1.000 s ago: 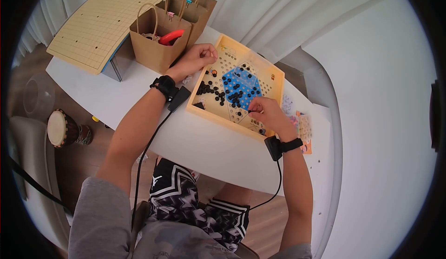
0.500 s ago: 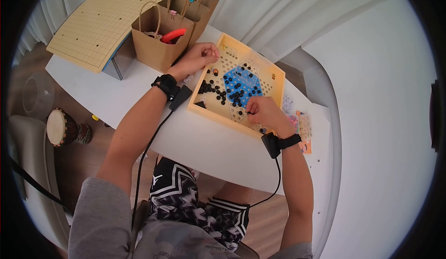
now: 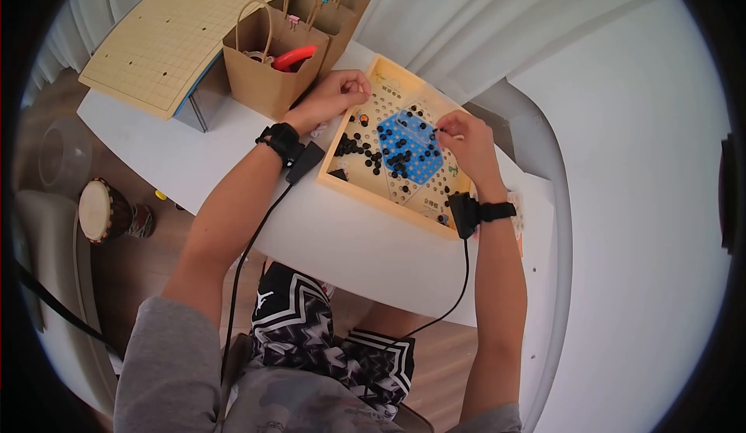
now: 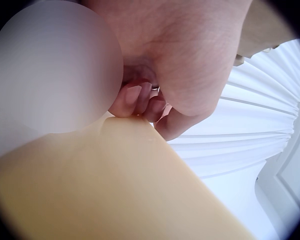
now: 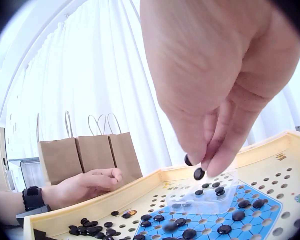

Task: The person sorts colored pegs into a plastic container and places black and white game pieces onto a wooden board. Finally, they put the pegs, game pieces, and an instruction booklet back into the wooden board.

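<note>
The tray [image 3: 381, 206] sits on the white counter [image 3: 334, 258] in the middle of the frame, a blue hexagon [image 3: 426, 171] printed inside it. At its right side, the right hand [image 3: 471, 147] pinches a black piece [image 5: 199, 173] over the clear box [image 5: 210, 206], which rests on the hexagon with a few pieces in it; a second dark piece shows by the fingertips. Other pieces dot the hexagon, and a heap [image 3: 351, 147] lies in the tray's left part. The left hand [image 3: 334, 97] is by the upper left rim, fingers loosely curled, gripping nothing visible. Close behind it stands a paper bag [image 3: 268, 91] with a red thing [image 3: 294, 58] in it, crowding that side, and a second bag [image 3: 334, 30] beyond. A grid board [image 3: 171, 44] fills the upper left, and a drum [image 3: 96, 211] stands lower left. The black wrist camera [image 3: 465, 215] hides the tray's lower right corner. A pale round blur covers much of the left wrist view.
</note>
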